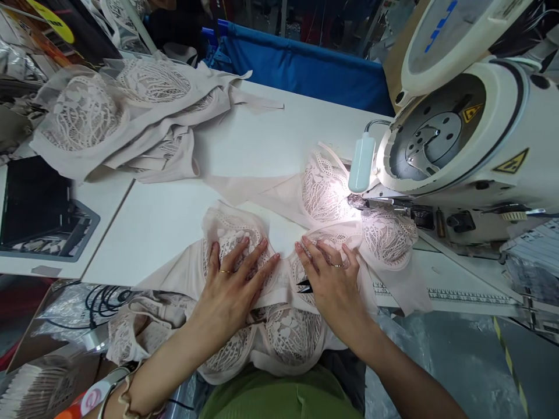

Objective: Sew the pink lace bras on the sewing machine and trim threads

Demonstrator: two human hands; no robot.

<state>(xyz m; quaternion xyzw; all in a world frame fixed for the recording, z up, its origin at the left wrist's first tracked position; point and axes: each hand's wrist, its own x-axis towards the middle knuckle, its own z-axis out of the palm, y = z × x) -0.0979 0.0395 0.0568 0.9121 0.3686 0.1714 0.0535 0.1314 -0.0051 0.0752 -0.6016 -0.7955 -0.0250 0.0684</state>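
Observation:
A pale pink lace bra (283, 276) lies on the table in front of me. My left hand (233, 276) rests on its left cup with fingers spread. My right hand (334, 279) presses on the other cup, fingers stretched forward. Dark pointed tips of thread snips (304, 286) stick out from under the right palm; their handle is hidden in that hand. A second lace bra (325, 189) lies just beyond, partly under the sewing machine's lit needle area. Another bra (294, 334) hangs over the table's front edge onto my lap, below my wrists.
The white sewing machine (519, 134) stands at the right, with a small lamp (362, 163) beside its head. More lace bras (148, 116) are piled at the back left. A ruler strip (471, 295) runs along the front edge; a blue cloth bin (301, 67) stands behind.

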